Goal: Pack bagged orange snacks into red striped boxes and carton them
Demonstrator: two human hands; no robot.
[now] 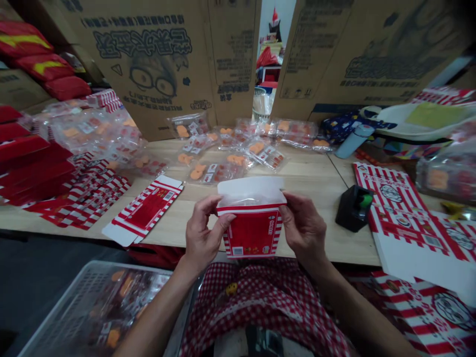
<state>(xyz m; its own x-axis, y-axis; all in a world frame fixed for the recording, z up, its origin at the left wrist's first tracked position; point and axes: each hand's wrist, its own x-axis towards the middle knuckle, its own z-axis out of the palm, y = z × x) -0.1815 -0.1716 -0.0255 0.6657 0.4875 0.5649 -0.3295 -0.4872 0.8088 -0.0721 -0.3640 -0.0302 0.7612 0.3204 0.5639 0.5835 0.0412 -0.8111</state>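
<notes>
Tape dispenser (354, 209) right of box (253, 233)

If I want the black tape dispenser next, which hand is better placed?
Likely the right hand: the tape dispenser sits to its right, while the left hand grips the opposite side of the red box. The right also holds the box, so it must let go first.

Big Chinese writing stands upside down on the left brown box (203, 54), with more on the right brown box (316, 64). I can't read it for sure. The red box (251, 233) has a bar code (237, 251) and a tiny white word, too blurry to read
</notes>
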